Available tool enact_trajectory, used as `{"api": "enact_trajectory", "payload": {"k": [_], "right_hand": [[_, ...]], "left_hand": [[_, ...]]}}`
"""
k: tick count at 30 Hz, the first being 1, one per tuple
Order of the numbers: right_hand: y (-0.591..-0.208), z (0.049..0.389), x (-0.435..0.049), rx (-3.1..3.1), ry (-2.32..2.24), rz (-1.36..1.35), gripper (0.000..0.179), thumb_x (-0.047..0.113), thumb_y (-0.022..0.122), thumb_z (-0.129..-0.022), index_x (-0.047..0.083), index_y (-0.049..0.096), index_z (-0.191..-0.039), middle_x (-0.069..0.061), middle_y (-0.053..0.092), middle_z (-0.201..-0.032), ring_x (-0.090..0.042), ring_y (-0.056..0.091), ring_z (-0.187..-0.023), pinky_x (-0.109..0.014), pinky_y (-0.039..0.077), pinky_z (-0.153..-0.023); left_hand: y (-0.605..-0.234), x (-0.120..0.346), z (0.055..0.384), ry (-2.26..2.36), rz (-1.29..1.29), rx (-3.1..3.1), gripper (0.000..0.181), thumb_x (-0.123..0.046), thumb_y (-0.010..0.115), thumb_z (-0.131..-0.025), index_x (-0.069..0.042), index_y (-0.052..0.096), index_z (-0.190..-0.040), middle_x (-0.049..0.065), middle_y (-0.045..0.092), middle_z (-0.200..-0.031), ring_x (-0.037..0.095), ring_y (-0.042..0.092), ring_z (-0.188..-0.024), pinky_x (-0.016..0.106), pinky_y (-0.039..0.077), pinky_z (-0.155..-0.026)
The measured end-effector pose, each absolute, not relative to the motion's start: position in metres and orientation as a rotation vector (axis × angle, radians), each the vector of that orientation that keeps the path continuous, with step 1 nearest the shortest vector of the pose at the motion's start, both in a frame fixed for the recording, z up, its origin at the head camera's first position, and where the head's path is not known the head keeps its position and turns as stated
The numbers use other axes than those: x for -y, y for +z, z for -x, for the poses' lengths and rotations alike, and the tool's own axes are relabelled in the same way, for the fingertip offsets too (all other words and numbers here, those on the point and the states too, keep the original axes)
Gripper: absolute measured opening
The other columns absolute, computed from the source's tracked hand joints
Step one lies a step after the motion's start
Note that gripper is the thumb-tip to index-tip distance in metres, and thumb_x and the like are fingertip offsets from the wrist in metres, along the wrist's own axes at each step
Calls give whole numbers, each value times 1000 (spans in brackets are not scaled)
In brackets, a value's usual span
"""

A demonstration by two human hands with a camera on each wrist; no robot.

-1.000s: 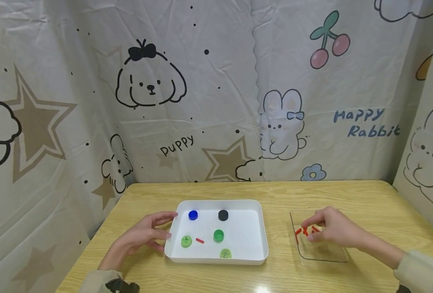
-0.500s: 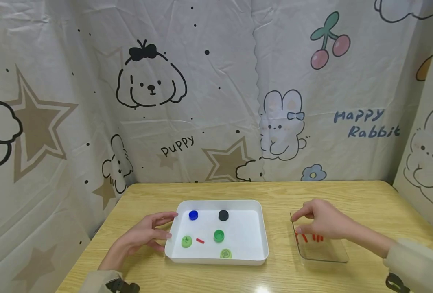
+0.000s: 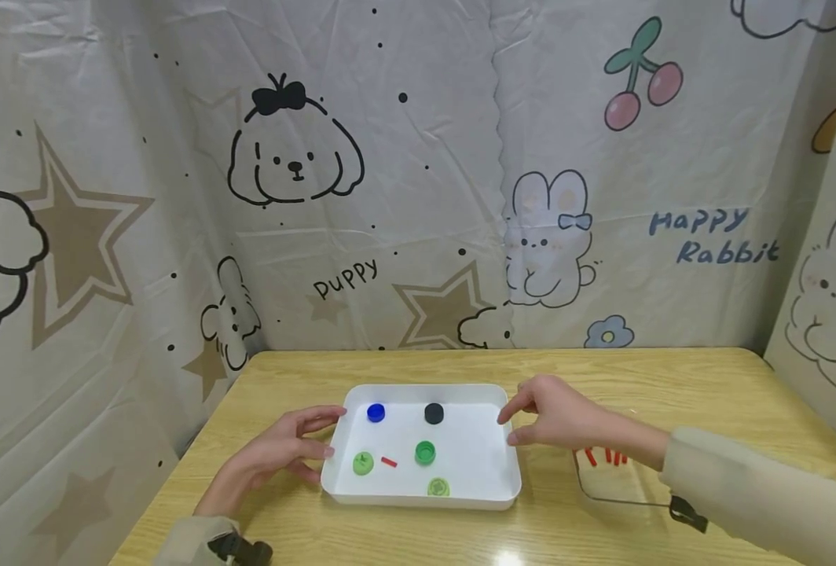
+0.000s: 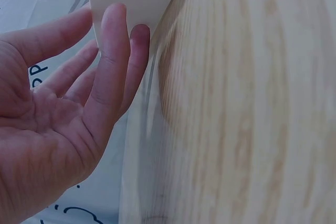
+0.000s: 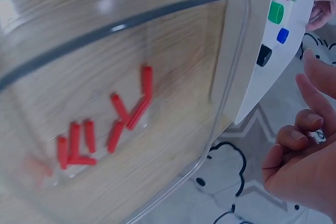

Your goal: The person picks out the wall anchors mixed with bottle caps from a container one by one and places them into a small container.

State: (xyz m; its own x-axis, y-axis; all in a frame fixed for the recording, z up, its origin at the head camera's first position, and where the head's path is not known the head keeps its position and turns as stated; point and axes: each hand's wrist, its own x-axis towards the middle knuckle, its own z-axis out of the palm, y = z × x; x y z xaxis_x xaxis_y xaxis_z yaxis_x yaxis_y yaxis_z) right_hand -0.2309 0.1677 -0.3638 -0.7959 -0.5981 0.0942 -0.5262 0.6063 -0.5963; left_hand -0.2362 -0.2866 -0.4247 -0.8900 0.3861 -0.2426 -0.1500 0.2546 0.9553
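Observation:
A white tray (image 3: 485, 472) holds a blue bottle cap (image 3: 375, 413), a black cap (image 3: 434, 413), a green cap (image 3: 425, 453), two light green caps (image 3: 363, 463) and a small red stick (image 3: 389, 462). At the tray's left side, my left hand (image 3: 280, 448) touches the wall with its fingertips. My right hand (image 3: 555, 413) hovers by the tray's right rim, thumb and index finger apart; nothing shows between them. Several red sticks (image 5: 139, 113) lie in a clear box (image 5: 118, 26), which my right forearm partly covers in the head view.
The wooden table (image 3: 305, 538) runs back to a printed curtain (image 3: 425, 157) with cartoon drawings. Curtain also hangs along both sides. The clear box stands to the right of the tray.
My right hand has come up out of the clear box and travelled left to the tray's right rim. My left hand stays at the tray.

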Motion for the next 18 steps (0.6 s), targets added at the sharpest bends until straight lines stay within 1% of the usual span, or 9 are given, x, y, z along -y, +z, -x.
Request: {"api": "enact_trajectory", "payload": {"k": [3, 9, 12, 18], "right_hand": [[-363, 234, -153, -2692, -949, 950, 20, 16, 91, -82, 15, 85, -100, 7, 59, -81, -15, 52, -83, -38, 53, -83], [-364, 237, -128, -2651, -932, 1018, 19, 14, 91, -82, 12, 85, -100, 6, 58, -77, -15, 48, -79, -31, 47, -75], [-365, 239, -119, -2637, -908, 1066, 19, 14, 91, -83, 12, 85, -101, 8, 58, -78, -13, 49, -80, -29, 47, -76], [-368, 243, -100, -2615, -892, 1116, 20, 13, 90, -83, 10, 85, -103, 3, 60, -79, -12, 49, -79, -28, 46, -74]], "left_hand": [[-424, 287, 238, 1672, -219, -2101, 74, -3, 77, -93, 0, 42, -158, 30, 29, -166, 33, 67, -116, 48, 65, -70], [-424, 286, 237, 1675, -219, -2094, 74, -2, 77, -93, 0, 42, -158, 30, 28, -166, 33, 68, -115, 48, 65, -70], [-423, 286, 236, 1679, -232, -2092, 75, -2, 76, -93, 2, 40, -159, 32, 27, -166, 34, 68, -115, 48, 65, -69], [-424, 285, 235, 1684, -236, -2098, 76, -1, 76, -93, 2, 40, -159, 31, 28, -166, 34, 68, -114, 49, 65, -70]]}}
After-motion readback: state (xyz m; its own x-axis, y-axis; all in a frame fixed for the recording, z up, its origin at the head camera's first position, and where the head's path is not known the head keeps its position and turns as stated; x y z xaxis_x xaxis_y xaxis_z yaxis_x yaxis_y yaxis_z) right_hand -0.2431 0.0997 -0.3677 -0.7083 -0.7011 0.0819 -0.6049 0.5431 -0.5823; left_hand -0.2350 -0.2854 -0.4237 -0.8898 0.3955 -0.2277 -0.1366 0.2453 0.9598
